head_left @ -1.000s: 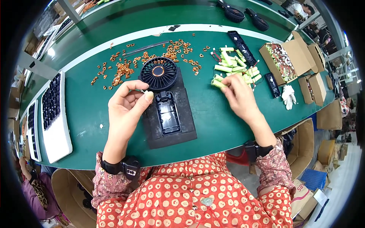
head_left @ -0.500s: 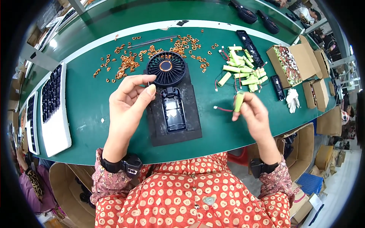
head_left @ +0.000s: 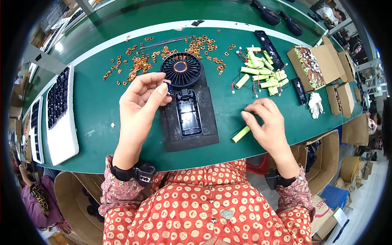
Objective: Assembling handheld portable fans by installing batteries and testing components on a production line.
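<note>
My left hand (head_left: 141, 102), just left of the fan head, pinches a small dark circuit board (head_left: 168, 88) between thumb and fingertips. In front of me, a black handheld fan (head_left: 181, 72) lies on a dark mat (head_left: 173, 141), its hollow handle housing (head_left: 189, 116) facing up. To the right, my right hand (head_left: 267, 126) is closed, thumb and forefinger tips nearly together. A light-green cylindrical battery (head_left: 241, 134) pokes out from under that hand, which partly covers it. Exactly how the fingers grip it is hidden, and its lead is hard to make out.
Copper-coloured clips (head_left: 141, 67) are scattered behind the fan beside metal tweezers (head_left: 165, 44). A pile of green batteries (head_left: 261, 71) lies at the right, near black handle parts (head_left: 268, 49), an opened carton (head_left: 326, 61) and white gloves (head_left: 315, 105). White trays (head_left: 67, 143) stand left.
The battery in my right hand has turned and now shows below the fingers, pointing lower left. My left fingers have turned, bringing the circuit board into sight. The whole view has shifted slightly.
</note>
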`<action>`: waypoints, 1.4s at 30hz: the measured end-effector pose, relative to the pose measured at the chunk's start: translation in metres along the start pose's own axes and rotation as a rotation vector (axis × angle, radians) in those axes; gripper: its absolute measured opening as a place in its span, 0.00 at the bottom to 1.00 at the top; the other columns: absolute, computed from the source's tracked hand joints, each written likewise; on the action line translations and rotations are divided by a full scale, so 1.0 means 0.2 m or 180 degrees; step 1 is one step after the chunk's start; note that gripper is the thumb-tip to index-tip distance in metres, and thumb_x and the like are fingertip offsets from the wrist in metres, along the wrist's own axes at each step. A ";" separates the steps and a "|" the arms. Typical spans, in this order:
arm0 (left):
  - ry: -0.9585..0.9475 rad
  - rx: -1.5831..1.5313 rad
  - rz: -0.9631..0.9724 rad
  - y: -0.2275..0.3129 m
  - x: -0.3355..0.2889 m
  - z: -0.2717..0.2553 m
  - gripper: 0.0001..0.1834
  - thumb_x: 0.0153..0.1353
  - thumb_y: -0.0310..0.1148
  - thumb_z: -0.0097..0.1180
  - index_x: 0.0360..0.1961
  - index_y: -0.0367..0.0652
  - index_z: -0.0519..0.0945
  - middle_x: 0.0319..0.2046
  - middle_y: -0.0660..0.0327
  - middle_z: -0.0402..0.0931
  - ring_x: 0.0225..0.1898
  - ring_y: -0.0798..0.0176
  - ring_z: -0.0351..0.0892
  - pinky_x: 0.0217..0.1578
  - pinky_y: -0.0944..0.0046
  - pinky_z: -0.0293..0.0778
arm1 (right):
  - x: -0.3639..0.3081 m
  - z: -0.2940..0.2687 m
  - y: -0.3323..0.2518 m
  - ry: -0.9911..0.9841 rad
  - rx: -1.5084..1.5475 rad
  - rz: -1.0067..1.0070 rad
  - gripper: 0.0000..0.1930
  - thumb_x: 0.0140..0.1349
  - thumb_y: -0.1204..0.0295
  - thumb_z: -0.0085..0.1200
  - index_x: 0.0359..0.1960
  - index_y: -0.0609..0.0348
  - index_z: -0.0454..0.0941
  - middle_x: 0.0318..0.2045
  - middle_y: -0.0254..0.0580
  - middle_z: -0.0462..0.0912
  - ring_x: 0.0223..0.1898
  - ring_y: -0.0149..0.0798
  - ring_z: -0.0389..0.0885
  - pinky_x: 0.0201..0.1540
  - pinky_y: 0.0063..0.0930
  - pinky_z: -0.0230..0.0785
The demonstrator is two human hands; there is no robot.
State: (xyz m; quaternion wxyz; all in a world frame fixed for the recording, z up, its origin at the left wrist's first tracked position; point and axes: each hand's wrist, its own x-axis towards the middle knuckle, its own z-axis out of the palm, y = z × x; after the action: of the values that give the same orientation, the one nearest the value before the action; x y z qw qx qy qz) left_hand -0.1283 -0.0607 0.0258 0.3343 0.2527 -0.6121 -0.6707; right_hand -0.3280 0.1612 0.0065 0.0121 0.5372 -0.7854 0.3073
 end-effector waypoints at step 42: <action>-0.0312 0.1812 0.1592 -0.05 -0.04 0.04 0.16 0.56 0.20 0.61 0.47 0.43 0.84 0.39 0.55 0.82 0.39 0.56 0.82 0.38 0.63 0.78 | 0.35 0.21 -0.41 -0.1323 0.4224 0.1666 0.07 0.68 0.73 0.52 0.38 0.65 0.76 0.25 0.43 0.83 0.19 0.30 0.78 0.24 0.18 0.70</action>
State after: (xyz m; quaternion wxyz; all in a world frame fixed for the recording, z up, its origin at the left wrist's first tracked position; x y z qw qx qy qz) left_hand -0.1309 -0.0496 0.0164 0.3744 0.1458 -0.8318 -0.3829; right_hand -0.2748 0.0620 0.0362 -0.5374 0.2740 -0.5231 0.6020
